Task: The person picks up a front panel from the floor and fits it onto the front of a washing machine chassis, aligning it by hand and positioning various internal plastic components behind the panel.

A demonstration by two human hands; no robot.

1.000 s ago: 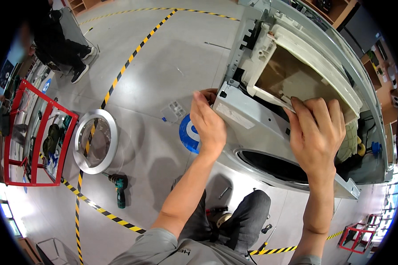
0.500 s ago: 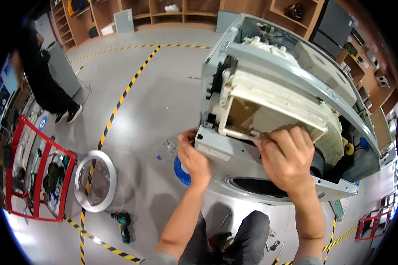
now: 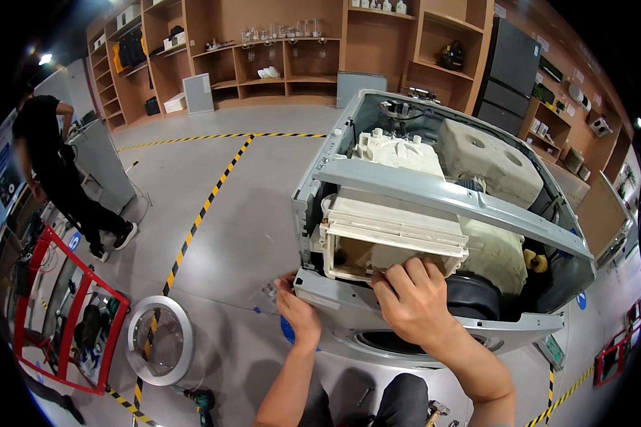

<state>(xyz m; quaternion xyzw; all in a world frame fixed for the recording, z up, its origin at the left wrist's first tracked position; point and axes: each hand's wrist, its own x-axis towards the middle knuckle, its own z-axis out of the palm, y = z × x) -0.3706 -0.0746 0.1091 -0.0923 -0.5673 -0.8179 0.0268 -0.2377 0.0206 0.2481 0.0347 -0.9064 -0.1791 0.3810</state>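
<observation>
A partly dismantled washing machine with an uncovered top stands before me, its grey front panel [image 3: 331, 297] facing me. My left hand [image 3: 297, 313] grips the panel's left edge near the upper corner, its fingers partly hidden behind the edge. Over the panel's top edge, my right hand [image 3: 414, 302] is closed with curled fingers, right at the lower rim of the off-white detergent drawer housing [image 3: 399, 226]; the fingertips' exact contact is hidden. That housing's front is an open, hollow box. Below my right hand shows part of the dark round door opening [image 3: 384, 341].
A metal crossbar [image 3: 434, 186] spans the machine above the housing, with a concrete weight [image 3: 488, 160] behind. On the floor to the left lie a round door ring [image 3: 186, 341] and a green cordless drill [image 3: 202, 403]. A red-framed rack [image 3: 68, 313] and another person [image 3: 53, 156] are farther left.
The view has tilted up, showing more shelves and the machine's top. Both hands stay at the same parts of the machine. The person at the left still stands there.
</observation>
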